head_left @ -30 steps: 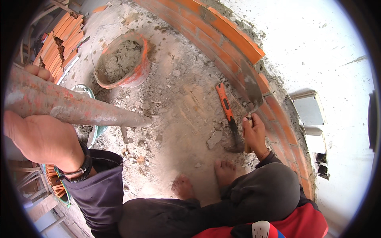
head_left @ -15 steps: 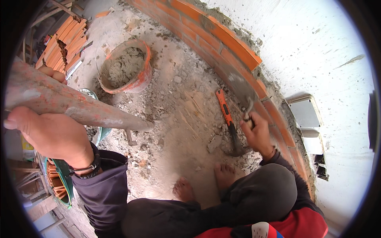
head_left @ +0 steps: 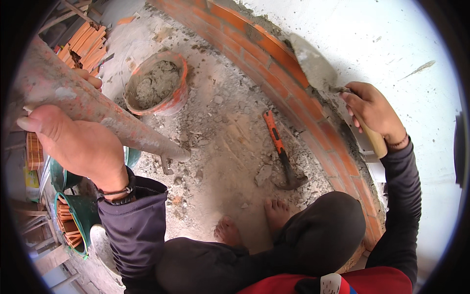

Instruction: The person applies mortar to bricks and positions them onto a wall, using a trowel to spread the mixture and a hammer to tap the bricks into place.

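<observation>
My left hand [head_left: 81, 142] is wrapped around a thick, mortar-spattered pole [head_left: 105, 113] that slants from the upper left to the floor; its fingertips show on the far side. In my right hand [head_left: 374, 109] is the wooden handle of a trowel [head_left: 313, 63]. Its grey, mortar-smeared blade lies along the top of the low brick wall [head_left: 274, 71], against the white wall [head_left: 372, 39]. A claw hammer [head_left: 279, 147] with an orange and black handle lies on the rubble between my feet and the brick wall.
An orange bucket [head_left: 183, 90] of grey mortar stands ahead on the rubble-strewn floor. Stacked bricks [head_left: 88, 44] lie at the far left. Nearer on the left, a green bucket [head_left: 88, 215] holds more bricks. My bare feet [head_left: 227, 231] rest on the floor below the hammer.
My right hand has risen with the trowel from beside the hammer, moving right and up to the wall's top. My left hand and the upper part of the pole have shifted slightly.
</observation>
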A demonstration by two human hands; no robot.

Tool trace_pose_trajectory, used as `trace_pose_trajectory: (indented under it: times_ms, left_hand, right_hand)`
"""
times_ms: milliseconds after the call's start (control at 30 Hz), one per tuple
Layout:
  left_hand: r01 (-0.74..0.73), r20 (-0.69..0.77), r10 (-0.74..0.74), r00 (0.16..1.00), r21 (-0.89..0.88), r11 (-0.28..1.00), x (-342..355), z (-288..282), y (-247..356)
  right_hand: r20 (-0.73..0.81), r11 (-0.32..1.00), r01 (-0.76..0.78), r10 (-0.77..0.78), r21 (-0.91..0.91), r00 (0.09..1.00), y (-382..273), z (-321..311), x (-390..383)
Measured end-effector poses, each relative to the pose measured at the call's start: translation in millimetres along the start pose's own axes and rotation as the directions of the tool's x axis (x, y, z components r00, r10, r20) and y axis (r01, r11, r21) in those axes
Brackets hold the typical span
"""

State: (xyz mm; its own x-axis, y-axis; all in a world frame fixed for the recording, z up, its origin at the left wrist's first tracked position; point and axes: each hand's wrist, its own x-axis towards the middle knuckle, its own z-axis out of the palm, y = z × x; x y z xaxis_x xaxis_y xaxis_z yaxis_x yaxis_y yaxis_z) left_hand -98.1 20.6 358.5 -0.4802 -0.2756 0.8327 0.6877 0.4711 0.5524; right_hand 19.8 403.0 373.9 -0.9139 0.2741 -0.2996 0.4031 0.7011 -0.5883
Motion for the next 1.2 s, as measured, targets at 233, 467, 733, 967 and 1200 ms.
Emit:
trace_pose_trajectory:
  times_ms: [233,467,733,967,1200]
  left_hand:
    - [0.036,0.008,-0.035,0.999,-0.046,0.998,-1.4,3.6,10.0]
    - [0.046,0.023,-0.045,0.999,-0.062,0.997,-2.6,3.1,5.9]
    - [0.019,-0.005,-0.019,1.000,-0.002,1.000,-1.8,-0.5,7.3]
    - [-0.035,0.057,0.030,0.998,0.080,0.996,1.8,-7.5,-6.4]
    - [-0.092,-0.041,0.093,0.995,0.027,0.995,0.7,3.3,2.4]
  right_hand:
    - [0.059,0.872,0.164,-0.155,-0.460,0.986,-41.7,9.3,71.2]
    - [0.185,0.599,0.320,-0.277,-0.734,0.943,-84.2,20.5,135.2]
    - [0.144,0.730,0.166,-0.094,-0.663,0.985,-118.5,10.1,115.8]
    - [0.085,0.942,0.080,-0.056,-0.325,0.995,-116.9,15.8,152.3]
    - [0.158,0.915,-0.013,0.083,-0.402,0.984,-102.5,10.9,154.1]
